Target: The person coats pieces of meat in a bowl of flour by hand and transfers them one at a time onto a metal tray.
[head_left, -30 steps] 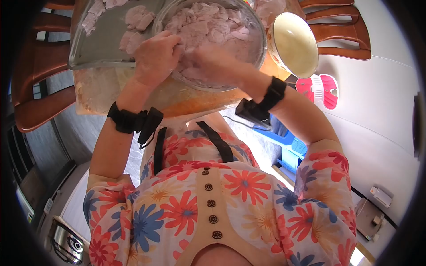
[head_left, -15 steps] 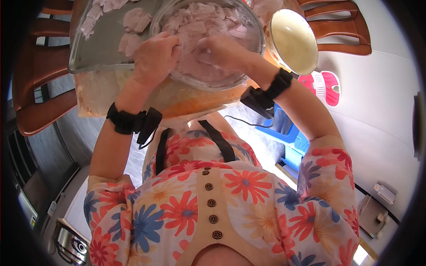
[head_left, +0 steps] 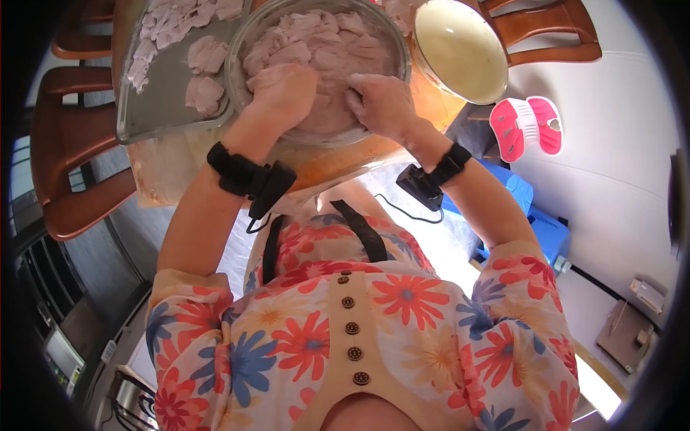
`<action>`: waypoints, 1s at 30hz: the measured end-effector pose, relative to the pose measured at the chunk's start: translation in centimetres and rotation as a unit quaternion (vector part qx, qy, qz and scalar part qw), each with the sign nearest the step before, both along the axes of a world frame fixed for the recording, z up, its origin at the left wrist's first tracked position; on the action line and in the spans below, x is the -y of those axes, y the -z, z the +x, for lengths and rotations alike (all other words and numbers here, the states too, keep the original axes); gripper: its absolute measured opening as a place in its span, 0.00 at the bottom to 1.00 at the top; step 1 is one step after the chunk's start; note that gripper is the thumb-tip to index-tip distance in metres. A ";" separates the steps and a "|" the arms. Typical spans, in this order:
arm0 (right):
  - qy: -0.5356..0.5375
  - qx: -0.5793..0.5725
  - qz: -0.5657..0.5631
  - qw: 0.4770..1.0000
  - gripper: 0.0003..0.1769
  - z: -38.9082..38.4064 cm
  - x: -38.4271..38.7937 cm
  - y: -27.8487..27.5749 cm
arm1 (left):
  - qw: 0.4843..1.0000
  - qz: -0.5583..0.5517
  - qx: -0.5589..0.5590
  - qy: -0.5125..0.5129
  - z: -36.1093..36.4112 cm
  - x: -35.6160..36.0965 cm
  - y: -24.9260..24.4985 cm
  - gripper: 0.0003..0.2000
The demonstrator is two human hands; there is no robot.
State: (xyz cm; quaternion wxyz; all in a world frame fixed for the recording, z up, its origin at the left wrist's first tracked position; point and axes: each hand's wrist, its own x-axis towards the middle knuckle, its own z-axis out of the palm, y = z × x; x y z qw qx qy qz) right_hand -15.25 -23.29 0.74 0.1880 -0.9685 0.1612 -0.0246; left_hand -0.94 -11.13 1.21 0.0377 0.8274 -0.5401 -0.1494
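Pale pink pieces of floured meat (head_left: 316,44) fill a large round metal bowl (head_left: 233,68) at the table's near edge. Both of my hands are inside it, low against the meat. My left hand (head_left: 289,90) is closed with its back up, and its fingertips are hidden. My right hand (head_left: 382,104) has curled fingers pressed into the meat on the right side. A pale stretch of meat lies between the two hands. Left of the bowl, a metal tray (head_left: 167,108) carries more floured pieces (head_left: 205,95), some laid singly and others bunched at the back.
A cream enamel basin (head_left: 463,54) stands right of the bowl, close to its rim. Wooden chairs (head_left: 75,154) flank the table (head_left: 162,169) on both sides. On the right are a pink and white object (head_left: 525,129) and blue plastic containers (head_left: 543,233).
My left hand has shifted right, further over the bowl. My right hand has turned and moved slightly right and down. The bowl and basin appear further left as the view shifts.
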 end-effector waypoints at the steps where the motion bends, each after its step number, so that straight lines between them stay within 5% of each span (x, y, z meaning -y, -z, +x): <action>1: 0.007 0.005 0.001 1.000 0.09 0.0 0.0 0.0 | 1.000 0.001 0.005 0.007 0.1 0.0 0.3 0.08; 9: 0.023 0.028 0.007 0.999 0.08 -0.1 -0.2 0.2 | 0.999 -0.042 -0.014 -0.010 -1.0 -1.1 -2.2 0.14; 19: 0.051 0.018 0.011 0.998 0.08 0.1 -0.4 -0.3 | 0.991 -0.132 -0.020 -0.015 0.7 -2.6 -2.4 0.09; 22: 0.053 0.002 0.021 0.998 0.08 0.1 -0.4 0.2 | 0.977 -0.200 -0.053 -0.053 3.3 -4.9 -3.3 0.11; 24: 0.055 0.006 0.005 0.998 0.07 0.3 -0.4 0.3 | 0.941 -0.246 -0.182 -0.144 6.9 -7.5 -3.1 0.14; 26: 0.065 -0.002 0.020 0.998 0.07 0.3 -0.6 0.0 | 0.960 -0.179 -0.100 -0.191 9.3 -10.3 -5.9 0.16; 30: 0.040 0.077 -0.003 0.996 0.08 0.7 -0.2 0.2 | 0.939 -0.166 -0.158 -0.255 15.6 -15.6 -1.5 0.16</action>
